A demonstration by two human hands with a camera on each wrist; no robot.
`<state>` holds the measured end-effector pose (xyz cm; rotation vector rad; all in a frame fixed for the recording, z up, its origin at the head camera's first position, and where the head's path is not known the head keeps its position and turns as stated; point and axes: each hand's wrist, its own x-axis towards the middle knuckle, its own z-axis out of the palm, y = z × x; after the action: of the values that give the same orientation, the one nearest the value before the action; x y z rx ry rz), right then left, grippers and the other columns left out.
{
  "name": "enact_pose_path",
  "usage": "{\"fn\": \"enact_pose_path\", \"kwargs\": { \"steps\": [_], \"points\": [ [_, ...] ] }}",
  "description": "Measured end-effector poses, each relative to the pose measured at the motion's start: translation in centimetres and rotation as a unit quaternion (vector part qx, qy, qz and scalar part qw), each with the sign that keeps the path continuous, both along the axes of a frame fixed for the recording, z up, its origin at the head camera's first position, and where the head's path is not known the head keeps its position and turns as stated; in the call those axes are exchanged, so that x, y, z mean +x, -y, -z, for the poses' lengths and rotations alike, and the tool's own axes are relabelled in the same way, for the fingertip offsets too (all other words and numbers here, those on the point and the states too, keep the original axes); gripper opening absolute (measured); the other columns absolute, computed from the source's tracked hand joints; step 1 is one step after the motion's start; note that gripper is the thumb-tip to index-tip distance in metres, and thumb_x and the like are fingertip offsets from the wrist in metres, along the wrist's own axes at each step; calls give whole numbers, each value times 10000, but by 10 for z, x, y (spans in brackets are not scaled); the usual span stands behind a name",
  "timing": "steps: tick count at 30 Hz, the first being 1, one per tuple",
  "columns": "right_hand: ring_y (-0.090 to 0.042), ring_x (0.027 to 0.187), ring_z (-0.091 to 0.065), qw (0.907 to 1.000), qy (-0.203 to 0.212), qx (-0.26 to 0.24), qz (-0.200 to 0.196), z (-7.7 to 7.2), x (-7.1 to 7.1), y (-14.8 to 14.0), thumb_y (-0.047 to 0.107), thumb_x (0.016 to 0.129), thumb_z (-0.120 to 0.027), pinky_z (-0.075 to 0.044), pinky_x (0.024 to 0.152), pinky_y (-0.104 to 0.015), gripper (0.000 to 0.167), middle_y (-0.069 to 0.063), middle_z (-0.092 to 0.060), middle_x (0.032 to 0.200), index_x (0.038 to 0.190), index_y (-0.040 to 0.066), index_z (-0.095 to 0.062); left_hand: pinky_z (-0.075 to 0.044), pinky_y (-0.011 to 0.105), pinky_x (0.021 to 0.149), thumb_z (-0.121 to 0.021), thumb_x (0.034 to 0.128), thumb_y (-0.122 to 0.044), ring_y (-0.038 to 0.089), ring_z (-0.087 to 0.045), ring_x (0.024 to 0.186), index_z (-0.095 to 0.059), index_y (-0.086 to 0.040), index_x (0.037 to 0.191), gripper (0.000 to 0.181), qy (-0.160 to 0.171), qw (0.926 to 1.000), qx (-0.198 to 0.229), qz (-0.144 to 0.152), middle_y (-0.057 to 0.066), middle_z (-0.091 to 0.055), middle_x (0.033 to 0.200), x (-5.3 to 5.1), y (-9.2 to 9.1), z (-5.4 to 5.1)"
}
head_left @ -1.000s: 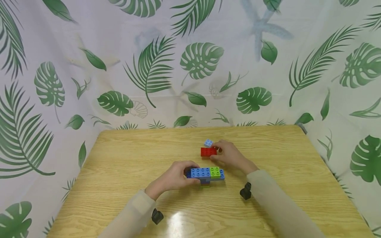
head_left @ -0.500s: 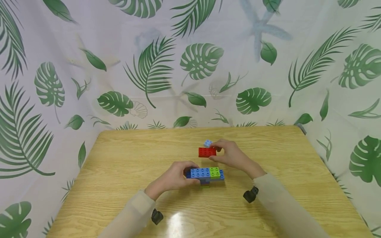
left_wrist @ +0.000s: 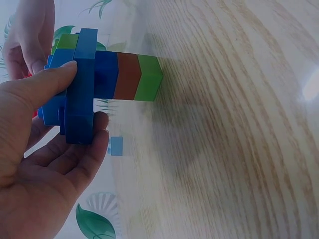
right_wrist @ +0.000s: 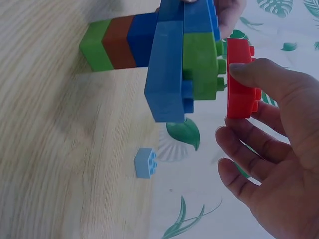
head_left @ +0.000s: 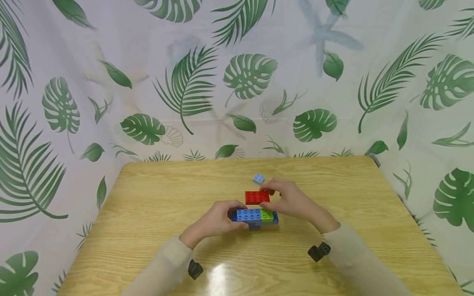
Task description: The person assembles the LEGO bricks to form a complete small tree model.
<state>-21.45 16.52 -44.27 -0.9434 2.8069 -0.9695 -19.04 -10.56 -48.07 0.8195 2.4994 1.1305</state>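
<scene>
My left hand [head_left: 216, 220] grips the left end of a stacked toy-brick build, thumb on the near side and fingers behind. Long blue bricks [head_left: 249, 214] and a lime green brick [head_left: 267, 214] form its wide top. Beneath, the right wrist view shows a narrow column of a dark blue brick [right_wrist: 142, 40], a brown brick [right_wrist: 118, 42] and a green brick [right_wrist: 94, 46] on the table. My right hand [head_left: 292, 200] pinches a red brick [head_left: 256, 197] between thumb and fingers. In the right wrist view a small gap separates it from the green brick's studs.
A small light blue brick [head_left: 259, 178] lies on the wooden table [head_left: 166, 185] behind the red brick. A leaf-patterned cloth [head_left: 207, 94] hangs around the table's back and sides. Black wrist cameras [head_left: 319, 251] are worn at both sleeves.
My right hand has lifted the red brick from the table behind the build and brought it nearer, above the build's back edge. My left hand and the build have stayed in place.
</scene>
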Motion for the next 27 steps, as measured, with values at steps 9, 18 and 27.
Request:
{"fn": "enact_pose_path", "kwargs": {
  "steps": [9,18,27],
  "points": [
    [-108,950,-587,9998,72,81,-187,0,13,-1,265,890,-864,-565,870,-337,334,59,-690,1043,1179,145,-747,-548,329,952,-842,921,-306,132,-635,1052,-691,-132,1320,461,90,9999,138,-34,2,-730,1241,0,-1,0],
    [-149,952,-640,9990,8,-72,-431,3,20,-1,223,889,-860,-560,850,-292,308,38,-706,1054,1155,124,-741,-555,302,886,-850,915,-288,117,-628,974,-703,-119,1271,421,62,9998,162,-18,-5,-736,1160,0,-1,0],
    [-135,954,-657,9984,-20,-149,-544,6,24,-1,220,904,-849,-600,846,-422,304,6,-716,1067,1162,104,-738,-532,264,845,-853,912,-295,113,-617,955,-704,-121,1250,408,25,9999,86,-46,-5,-732,1146,0,-1,-3]
  ]
}}
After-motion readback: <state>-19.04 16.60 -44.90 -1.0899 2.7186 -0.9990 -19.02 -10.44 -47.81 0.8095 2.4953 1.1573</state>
